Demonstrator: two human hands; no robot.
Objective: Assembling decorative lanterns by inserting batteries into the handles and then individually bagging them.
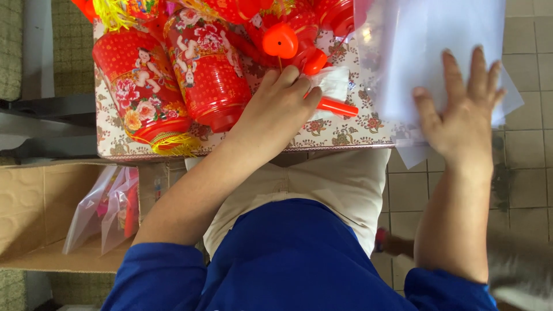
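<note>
My left hand [282, 101] rests on a floral-patterned table [340, 132], fingers closed over an orange-red plastic stick [339, 107] and a bit of white paper [335, 83]. My right hand [461, 109] lies flat with fingers spread on a stack of clear plastic bags [426, 40] that overhangs the table's right edge. Red paper lanterns with flower and child pictures [207, 63] lie at the table's far left, one with a yellow tassel [173, 144]. Orange plastic lantern parts [288, 40] sit just beyond my left hand.
An open cardboard box [34, 213] stands on the floor at the left, with several bagged red items [109, 207] inside. Tiled floor [530, 150] lies to the right. My lap in beige shorts and a blue shirt fills the bottom centre.
</note>
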